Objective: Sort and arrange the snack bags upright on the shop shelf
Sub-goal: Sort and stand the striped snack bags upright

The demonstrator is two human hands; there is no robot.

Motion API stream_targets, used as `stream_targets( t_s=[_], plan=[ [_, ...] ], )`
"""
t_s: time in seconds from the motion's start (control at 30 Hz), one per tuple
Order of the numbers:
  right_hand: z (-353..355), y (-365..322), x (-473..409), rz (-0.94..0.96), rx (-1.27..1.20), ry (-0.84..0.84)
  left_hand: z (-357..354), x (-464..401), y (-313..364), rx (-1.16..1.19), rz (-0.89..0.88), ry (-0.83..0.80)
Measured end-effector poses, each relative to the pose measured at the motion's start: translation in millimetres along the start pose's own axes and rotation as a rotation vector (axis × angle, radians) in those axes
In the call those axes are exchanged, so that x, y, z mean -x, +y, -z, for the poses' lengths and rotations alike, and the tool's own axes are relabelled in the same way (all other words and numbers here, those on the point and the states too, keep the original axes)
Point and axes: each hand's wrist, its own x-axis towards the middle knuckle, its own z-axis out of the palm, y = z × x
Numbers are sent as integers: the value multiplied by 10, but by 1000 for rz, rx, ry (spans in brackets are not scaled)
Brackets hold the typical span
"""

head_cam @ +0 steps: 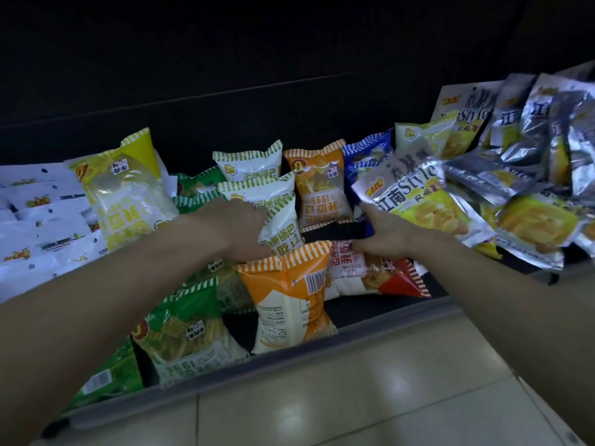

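Observation:
Snack bags crowd the dark shelf (370, 231). My left hand (236, 225) grips a white bag with green stripes (280, 214) at mid shelf. A second bag of the same kind (249, 164) stands behind it. My right hand (381, 231) reaches in beside it, with its fingertips on a white and red bag (363, 275) lying flat; whether it holds that bag is unclear. An orange bag (322, 185) stands at the back. Another orange bag (286, 304) lies at the front with its back side up.
A yellow bag (125, 191) leans at the left beside white flat packets (38, 226). Green bags (183, 333) lie at the front left. Silver and yellow bags (521, 175) are heaped at the right, one (418, 201) hanging over my right hand. The shelf lip (386, 320) borders a tiled floor (370, 397).

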Motion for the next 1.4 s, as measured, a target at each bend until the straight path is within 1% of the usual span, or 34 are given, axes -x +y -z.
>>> stream_targets(
  t_s=[0.1, 0.17, 0.23, 0.33, 0.4, 0.47, 0.53, 0.57, 0.63, 0.67, 0.73, 0.8, 0.83, 0.87, 0.9, 0.93, 0.97, 1.03, 1.13, 1.27, 1.4],
  plan=[
    [37, 73, -48, 3, -63, 177, 25, 5, 19, 52, -13, 71],
    [61, 117, -68, -24, -40, 255, 14, 8, 79, 125, -24, 113],
    [95, 162, -81, -50, -6, 302, -1, -5, 125, 175, -27, 125],
    [131, 243, -93, -96, -62, 371, -10, -31, 130, 209, -18, 126],
    [125, 300, -80, -120, -76, 376, -26, -53, 132, 233, -12, 108],
    [107, 317, -41, -97, -90, 361, -41, -76, 161, 253, 0, 81],
    [84, 279, -4, -18, -133, 318, -29, -101, 180, 236, 15, 65],
    [77, 247, 3, 25, -148, 259, -5, -107, 179, 209, 20, 58],
    [45, 165, 17, 68, -149, 55, 34, -104, 149, 159, 32, 54],
    [25, 129, 17, 63, -109, -55, 53, -89, 125, 162, 40, 67],
    [-20, 98, -8, 35, 51, -198, 86, -37, 87, 223, 37, 175],
    [-75, 107, -39, 15, 227, -242, 131, 51, 121, 269, -43, 365],
    [-103, 121, -65, 16, 310, -244, 167, 102, 162, 282, -106, 423],
    [-129, 123, -77, 18, 388, -242, 209, 155, 208, 292, -163, 411],
    [-157, 125, -99, 21, 450, -232, 240, 196, 253, 290, -204, 329],
    [-171, 114, -105, 30, 491, -219, 259, 226, 299, 271, -229, 213],
    [-168, 102, -100, 40, 510, -205, 255, 235, 340, 242, -243, 103],
    [-129, 85, -71, 34, 458, -185, 213, 220, 406, 174, -263, -11],
    [-54, 128, -17, -9, 211, -167, 175, 157, 466, 136, -257, -48],
    [86, 269, -9, -28, -132, -107, 282, 123, 472, 274, -290, -73],
    [239, 367, 67, -67, -288, 1, 353, 90, 426, 410, -298, -78]
  ],
)
